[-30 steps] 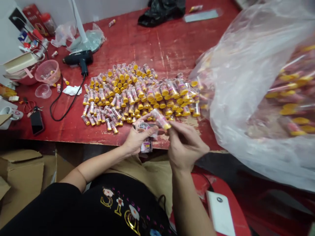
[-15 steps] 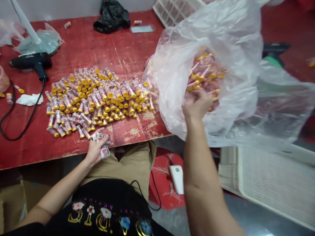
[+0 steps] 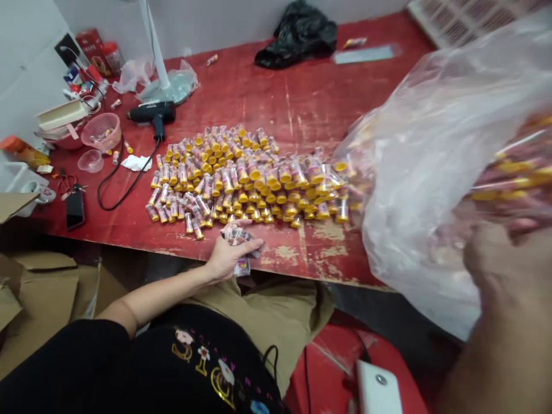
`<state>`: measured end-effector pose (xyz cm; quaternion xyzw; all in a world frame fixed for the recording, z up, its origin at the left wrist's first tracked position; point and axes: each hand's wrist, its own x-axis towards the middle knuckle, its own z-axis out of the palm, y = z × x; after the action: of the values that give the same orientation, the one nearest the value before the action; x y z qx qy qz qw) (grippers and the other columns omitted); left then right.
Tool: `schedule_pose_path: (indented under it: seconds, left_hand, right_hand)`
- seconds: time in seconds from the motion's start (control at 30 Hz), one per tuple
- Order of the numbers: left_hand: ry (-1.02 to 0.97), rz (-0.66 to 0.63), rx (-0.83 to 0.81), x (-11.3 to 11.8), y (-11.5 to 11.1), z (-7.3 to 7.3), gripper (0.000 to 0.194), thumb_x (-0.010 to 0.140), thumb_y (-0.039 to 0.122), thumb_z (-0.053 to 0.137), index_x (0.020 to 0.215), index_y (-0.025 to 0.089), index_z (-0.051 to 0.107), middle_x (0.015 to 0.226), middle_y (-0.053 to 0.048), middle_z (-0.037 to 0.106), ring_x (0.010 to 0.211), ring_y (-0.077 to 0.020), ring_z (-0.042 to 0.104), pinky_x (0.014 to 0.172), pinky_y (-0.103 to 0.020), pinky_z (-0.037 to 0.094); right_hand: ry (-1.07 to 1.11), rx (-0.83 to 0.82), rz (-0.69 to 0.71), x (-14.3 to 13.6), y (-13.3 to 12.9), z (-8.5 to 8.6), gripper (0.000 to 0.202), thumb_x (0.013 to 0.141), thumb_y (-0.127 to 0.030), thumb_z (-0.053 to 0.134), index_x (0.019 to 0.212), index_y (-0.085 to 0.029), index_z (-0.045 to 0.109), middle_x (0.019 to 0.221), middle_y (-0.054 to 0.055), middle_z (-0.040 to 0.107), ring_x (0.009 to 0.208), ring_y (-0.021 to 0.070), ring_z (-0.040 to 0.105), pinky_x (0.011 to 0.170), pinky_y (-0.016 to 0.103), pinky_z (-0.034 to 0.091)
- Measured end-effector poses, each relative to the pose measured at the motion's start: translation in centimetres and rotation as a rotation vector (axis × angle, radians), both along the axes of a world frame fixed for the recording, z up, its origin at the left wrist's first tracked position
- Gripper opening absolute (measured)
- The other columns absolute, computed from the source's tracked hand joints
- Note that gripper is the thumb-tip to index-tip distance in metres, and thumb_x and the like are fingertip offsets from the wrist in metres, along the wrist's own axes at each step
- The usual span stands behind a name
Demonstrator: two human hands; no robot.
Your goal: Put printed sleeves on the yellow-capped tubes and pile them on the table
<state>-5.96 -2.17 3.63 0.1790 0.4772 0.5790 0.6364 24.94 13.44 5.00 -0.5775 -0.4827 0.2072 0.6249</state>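
Observation:
Many small clear vials with yellow caps (image 3: 250,175) lie in a packed heap on the red table (image 3: 302,98). My left hand (image 3: 227,253) rests at the table's front edge, shut on a small stack of printed labels (image 3: 239,236). A big clear plastic bag (image 3: 431,172) on the right holds more of the same vials (image 3: 517,172), seen blurred through the film. My right hand (image 3: 495,253) is close to the camera, blurred, against the bag's lower right side. Its fingers do not show clearly.
A black heat gun (image 3: 150,112) with its cord, a pink basket (image 3: 101,129), a phone (image 3: 75,210) and clutter fill the table's left end. A black bag (image 3: 297,34) lies at the back. Cardboard (image 3: 26,276) sits lower left; a white device (image 3: 377,391) lies on a red seat.
One second ago both hands held a vial together. The right hand then reached into the bag, and now it is lower at the bag's side. The left hand stays at the table edge.

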Motion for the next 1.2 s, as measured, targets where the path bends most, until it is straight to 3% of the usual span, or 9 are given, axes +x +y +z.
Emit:
schedule_pose_path:
  seconds: [0.07, 0.2, 0.37, 0.5, 0.57, 0.67, 0.83, 1.0, 1.2]
  left_hand:
    - [0.018, -0.042, 0.017, 0.7, 0.3, 0.1, 0.091, 0.05, 0.044, 0.106, 0.127, 0.018, 0.064, 0.076, 0.005, 0.07, 0.064, -0.0113, 0.067, 0.066, -0.025, 0.053]
    - [0.022, -0.122, 0.043, 1.6, 0.2, 0.2, 0.085, 0.05, 0.041, 0.106, 0.122, 0.019, 0.066, 0.08, 0.004, 0.07, 0.069, -0.0115, 0.068, 0.071, -0.026, 0.054]
    - [-0.034, -0.018, 0.03, 1.4, -0.6, 0.3, 0.084, 0.058, 0.042, 0.104, 0.129, 0.021, 0.065, 0.085, 0.005, 0.069, 0.067, -0.0087, 0.063, 0.066, -0.023, 0.051]
    - [0.015, 0.121, 0.088, 1.4, -0.9, 0.4, 0.086, 0.056, 0.044, 0.104, 0.129, 0.022, 0.066, 0.08, 0.007, 0.064, 0.066, -0.0079, 0.059, 0.065, -0.022, 0.049]
    - [0.058, 0.166, 0.109, 1.4, -0.8, 0.3, 0.082, 0.057, 0.048, 0.104, 0.125, 0.022, 0.068, 0.078, 0.007, 0.062, 0.065, -0.0074, 0.056, 0.065, -0.022, 0.049]
    - [0.076, 0.177, 0.114, 0.9, -0.5, 0.1, 0.077, 0.058, 0.054, 0.102, 0.12, 0.022, 0.07, 0.077, 0.007, 0.062, 0.065, -0.0071, 0.054, 0.065, -0.022, 0.049]
    - [-0.002, 0.121, 0.065, 0.1, -0.3, -0.1, 0.08, 0.058, 0.057, 0.101, 0.124, 0.024, 0.07, 0.078, 0.006, 0.063, 0.064, -0.007, 0.055, 0.066, -0.022, 0.049]
    - [-0.034, 0.074, 0.032, 0.0, 0.0, -0.1, 0.082, 0.058, 0.055, 0.101, 0.128, 0.026, 0.07, 0.08, 0.006, 0.062, 0.066, -0.0077, 0.055, 0.065, -0.022, 0.05]
    - [-0.019, -0.07, 0.059, 0.1, -0.1, 1.1, 0.086, 0.054, 0.056, 0.103, 0.127, 0.024, 0.071, 0.08, 0.004, 0.063, 0.065, -0.0091, 0.057, 0.063, -0.024, 0.051]
  right_hand:
    - [0.039, -0.081, 0.109, -2.7, -4.5, -1.2, 0.042, 0.074, -0.034, 0.09, 0.062, -0.024, 0.052, 0.066, 0.0, 0.057, 0.061, 0.0097, 0.054, 0.065, 0.034, 0.05]
    - [0.072, -0.231, 0.434, -11.0, -13.0, -3.1, 0.031, 0.074, -0.041, 0.089, 0.09, -0.018, 0.075, 0.073, 0.0, 0.067, 0.055, 0.0084, 0.055, 0.051, 0.023, 0.046]
    - [0.343, -0.246, 0.398, -16.3, -16.3, -4.2, 0.029, 0.082, -0.043, 0.086, 0.091, -0.018, 0.075, 0.069, -0.003, 0.066, 0.049, 0.0055, 0.046, 0.048, 0.02, 0.04]
    - [0.346, -0.239, 0.277, -17.4, -16.4, -4.6, 0.035, 0.082, -0.049, 0.087, 0.086, -0.017, 0.072, 0.061, -0.006, 0.052, 0.051, 0.0069, 0.046, 0.052, 0.021, 0.043]
    - [0.39, -0.229, 0.304, -17.5, -16.5, -4.4, 0.039, 0.086, -0.055, 0.082, 0.086, -0.019, 0.068, 0.062, -0.007, 0.047, 0.052, 0.0076, 0.045, 0.05, 0.021, 0.04]
    - [0.404, -0.204, 0.414, -16.5, -17.0, -3.5, 0.039, 0.094, -0.058, 0.071, 0.111, -0.023, 0.068, 0.083, -0.002, 0.057, 0.065, 0.0107, 0.055, 0.056, 0.023, 0.049]
    - [-0.015, -0.132, 0.422, -14.4, -18.7, -2.2, 0.053, 0.09, -0.036, 0.081, 0.138, -0.025, 0.063, 0.112, 0.007, 0.066, 0.1, 0.0192, 0.068, 0.088, 0.035, 0.062]
    - [-0.362, 0.089, 0.387, -13.8, -19.2, -1.5, 0.032, 0.089, -0.02, 0.081, 0.119, -0.025, 0.073, 0.106, 0.006, 0.074, 0.1, 0.021, 0.072, 0.091, 0.037, 0.061]
    - [-0.562, 0.199, 0.342, -13.5, -20.0, 0.0, 0.063, 0.087, -0.012, 0.083, 0.143, -0.036, 0.07, 0.109, 0.006, 0.075, 0.092, 0.0182, 0.072, 0.08, 0.031, 0.061]
